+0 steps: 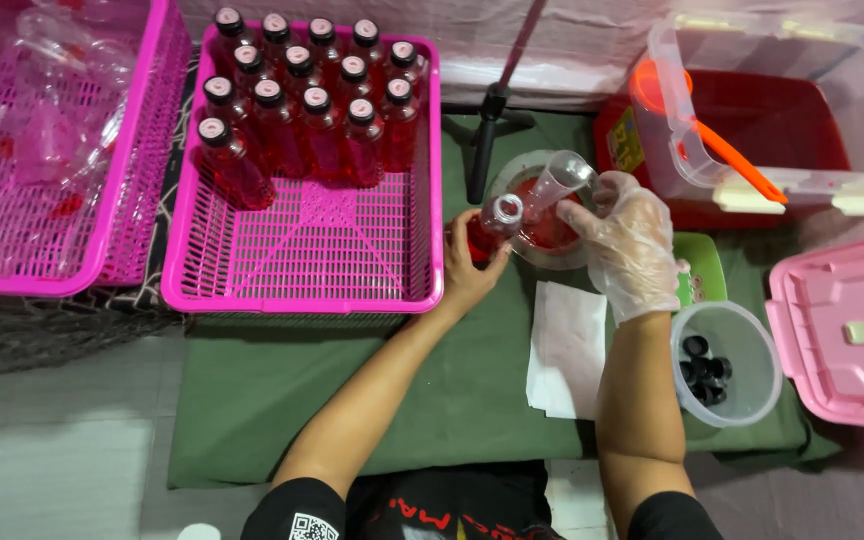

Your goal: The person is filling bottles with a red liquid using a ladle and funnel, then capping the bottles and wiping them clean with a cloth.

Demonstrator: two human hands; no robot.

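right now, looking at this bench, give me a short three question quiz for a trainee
1. True or false: the right hand wears a clear glove.
2. What does the left hand hold? A) a bottle B) a cap C) the tissue
3. Where are the capped bottles standing?

Key:
1. True.
2. A: an open bottle with red liquid; the right hand tips a clear cup toward it.
3. At the far end of the pink basket.
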